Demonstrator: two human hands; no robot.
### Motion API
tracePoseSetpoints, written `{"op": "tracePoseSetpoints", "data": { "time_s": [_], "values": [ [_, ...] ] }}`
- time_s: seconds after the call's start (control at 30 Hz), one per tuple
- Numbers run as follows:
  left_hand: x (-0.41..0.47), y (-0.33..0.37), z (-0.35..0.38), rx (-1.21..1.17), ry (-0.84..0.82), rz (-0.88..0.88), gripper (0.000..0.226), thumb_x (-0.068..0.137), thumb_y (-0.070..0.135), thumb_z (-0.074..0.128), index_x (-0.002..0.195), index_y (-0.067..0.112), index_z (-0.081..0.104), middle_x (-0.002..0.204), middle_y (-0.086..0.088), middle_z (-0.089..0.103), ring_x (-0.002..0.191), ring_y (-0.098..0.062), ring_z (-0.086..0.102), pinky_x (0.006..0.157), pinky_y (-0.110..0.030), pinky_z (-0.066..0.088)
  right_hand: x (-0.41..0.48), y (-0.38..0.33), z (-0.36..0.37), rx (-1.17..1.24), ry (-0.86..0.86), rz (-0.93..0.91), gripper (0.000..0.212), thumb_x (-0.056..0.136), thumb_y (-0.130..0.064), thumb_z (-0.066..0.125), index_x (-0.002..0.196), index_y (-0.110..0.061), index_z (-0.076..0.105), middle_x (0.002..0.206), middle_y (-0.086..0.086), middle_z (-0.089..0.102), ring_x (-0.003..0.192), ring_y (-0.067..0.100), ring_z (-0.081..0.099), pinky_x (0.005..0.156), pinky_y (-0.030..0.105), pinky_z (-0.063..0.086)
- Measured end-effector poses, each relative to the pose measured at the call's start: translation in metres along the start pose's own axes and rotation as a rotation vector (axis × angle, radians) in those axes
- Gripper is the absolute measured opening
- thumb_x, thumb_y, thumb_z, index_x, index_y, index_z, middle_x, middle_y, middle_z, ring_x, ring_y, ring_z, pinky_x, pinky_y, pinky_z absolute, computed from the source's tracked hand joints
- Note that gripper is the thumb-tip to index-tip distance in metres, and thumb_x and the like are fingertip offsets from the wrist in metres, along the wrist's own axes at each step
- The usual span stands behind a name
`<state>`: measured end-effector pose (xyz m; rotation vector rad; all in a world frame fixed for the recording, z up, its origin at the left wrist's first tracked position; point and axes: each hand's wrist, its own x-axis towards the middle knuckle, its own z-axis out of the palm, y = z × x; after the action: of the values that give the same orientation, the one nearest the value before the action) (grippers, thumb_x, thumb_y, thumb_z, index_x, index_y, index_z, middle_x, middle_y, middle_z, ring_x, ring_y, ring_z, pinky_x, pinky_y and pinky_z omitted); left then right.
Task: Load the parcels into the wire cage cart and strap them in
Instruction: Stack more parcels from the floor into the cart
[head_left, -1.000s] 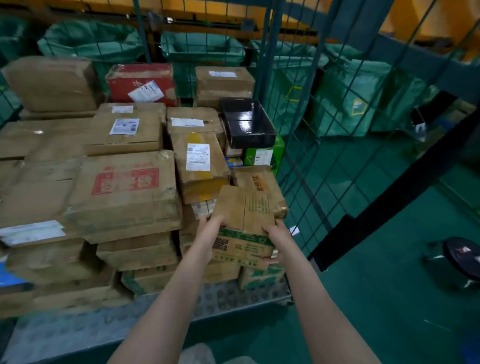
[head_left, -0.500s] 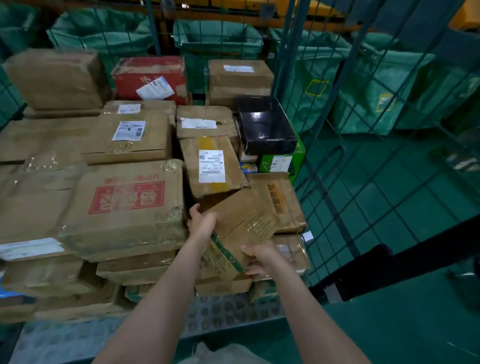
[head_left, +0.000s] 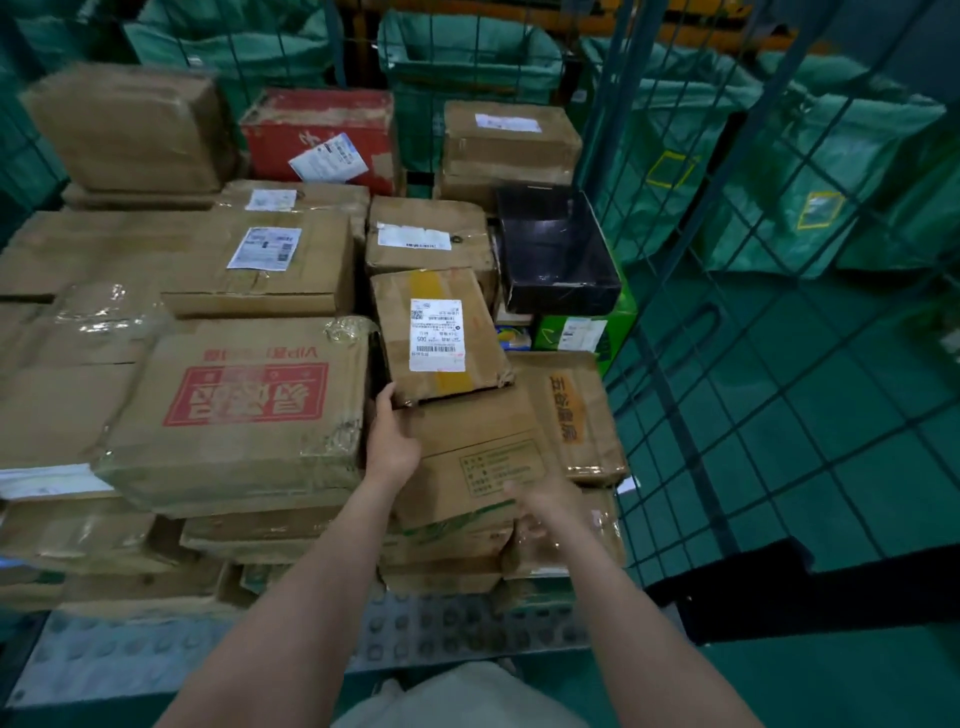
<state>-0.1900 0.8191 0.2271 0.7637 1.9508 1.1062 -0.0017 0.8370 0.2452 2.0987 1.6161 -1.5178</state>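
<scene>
A flat brown parcel with green print (head_left: 470, 457) lies on top of the stack at the front right of the wire cage cart (head_left: 670, 291). My left hand (head_left: 390, 441) grips its left edge, fingers reaching under a labelled brown parcel (head_left: 436, 332) just behind. My right hand (head_left: 543, 506), blurred, holds the parcel's near right corner. Several other cardboard parcels fill the cart, among them a large box with red print (head_left: 244, 405). A black strap (head_left: 769, 587) hangs across the lower right outside the mesh.
A black box (head_left: 556, 254) sits on a green box (head_left: 587, 332) against the cage's right mesh wall. A red box (head_left: 322, 135) stands at the back. The cart's studded metal floor (head_left: 130, 649) shows in front of the stack. Green sacks (head_left: 467, 57) stand behind the cage.
The green-print parcel went from tilted in my hands in front of the stack to lying flat on top of it. Both hands moved forward with it, and the view came closer.
</scene>
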Motion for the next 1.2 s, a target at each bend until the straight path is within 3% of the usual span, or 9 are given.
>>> {"op": "tracePoseSetpoints", "data": {
  "time_s": [0.1,0.23,0.33,0.47,0.6,0.8,0.93,1.1,1.2],
  "values": [
    [-0.006,0.005,0.01,0.049,0.135,-0.06,0.069,0.088,-0.006,0.045,0.146,0.025,0.025,0.133,-0.011,0.052,0.113,-0.029,0.053,0.086,-0.034,0.044,0.015,0.008,-0.018,0.068,0.189,0.029,0.056,0.086,-0.042,0.065,0.127,-0.006,0.05,0.126,0.011,0.056,0.111,0.029,0.057,0.089,0.034,0.049],
    [-0.015,0.012,0.027,0.059,0.183,-0.229,0.065,0.088,0.013,0.046,0.147,0.022,0.021,0.142,-0.013,0.039,0.122,-0.033,0.044,0.097,-0.037,0.041,0.032,0.002,-0.026,0.151,0.017,0.028,0.047,0.079,-0.039,0.072,0.111,-0.008,0.056,0.11,0.004,0.064,0.094,0.021,0.062,0.073,0.032,0.056],
    [-0.003,0.016,0.022,0.038,0.179,-0.167,0.065,0.084,0.02,0.052,0.144,0.022,0.026,0.138,-0.009,0.044,0.124,-0.03,0.044,0.107,-0.044,0.034,0.034,-0.002,-0.024,0.069,-0.072,0.006,0.049,0.08,-0.038,0.072,0.114,-0.007,0.054,0.113,0.004,0.06,0.092,0.017,0.056,0.051,0.02,0.042],
    [0.009,0.025,0.021,-0.032,0.174,-0.107,0.068,0.085,0.02,0.057,0.146,0.017,0.027,0.141,-0.008,0.042,0.123,-0.027,0.047,0.103,-0.042,0.04,0.043,-0.004,-0.026,0.043,-0.149,-0.016,0.051,0.08,-0.038,0.072,0.114,-0.005,0.055,0.122,0.009,0.06,0.103,0.023,0.06,0.079,0.033,0.057],
    [0.005,0.026,0.039,-0.029,0.241,-0.085,0.073,0.087,0.024,0.059,0.149,0.019,0.022,0.151,-0.011,0.027,0.137,-0.03,0.032,0.111,-0.047,0.031,0.047,-0.026,-0.04,-0.329,-0.046,-0.123,0.074,0.082,-0.059,0.059,0.137,-0.011,0.044,0.133,0.007,0.053,0.116,0.026,0.054,0.091,0.034,0.047],
    [0.006,0.033,0.04,-0.003,0.162,-0.186,0.09,0.087,0.031,0.058,0.152,0.023,-0.003,0.153,-0.009,0.03,0.133,-0.031,0.038,0.107,-0.045,0.037,0.058,-0.083,-0.042,0.153,-0.052,-0.282,0.08,0.086,-0.043,0.057,0.151,-0.023,0.015,0.148,0.002,0.039,0.124,0.027,0.048,0.103,0.042,0.042],
    [0.016,0.041,0.029,-0.127,0.128,-0.266,0.09,0.091,0.026,0.056,0.151,0.019,-0.011,0.152,-0.008,0.031,0.134,-0.03,0.036,0.108,-0.038,0.034,0.056,-0.088,-0.027,0.066,-0.016,-0.466,0.053,0.088,-0.028,0.056,0.139,-0.027,0.042,0.136,0.001,0.051,0.121,0.025,0.05,0.101,0.036,0.043],
    [0.019,0.047,0.026,-0.157,0.078,-0.308,0.089,0.093,0.025,0.055,0.15,0.02,-0.014,0.149,-0.007,0.036,0.131,-0.029,0.039,0.106,-0.037,0.035,0.06,-0.09,-0.027,0.089,0.031,-0.472,0.035,0.085,-0.021,0.058,0.119,-0.023,0.061,0.115,0.0,0.063,0.108,0.021,0.057,0.081,0.027,0.044],
    [0.018,0.047,0.028,-0.122,0.079,-0.299,0.085,0.094,0.025,0.053,0.151,0.023,-0.01,0.153,-0.005,0.029,0.133,-0.028,0.037,0.107,-0.039,0.035,0.065,-0.085,-0.03,0.129,0.015,-0.452,0.042,0.086,-0.019,0.059,0.128,-0.019,0.054,0.121,-0.003,0.056,0.12,0.023,0.05,0.093,0.031,0.043]
  ]
}}
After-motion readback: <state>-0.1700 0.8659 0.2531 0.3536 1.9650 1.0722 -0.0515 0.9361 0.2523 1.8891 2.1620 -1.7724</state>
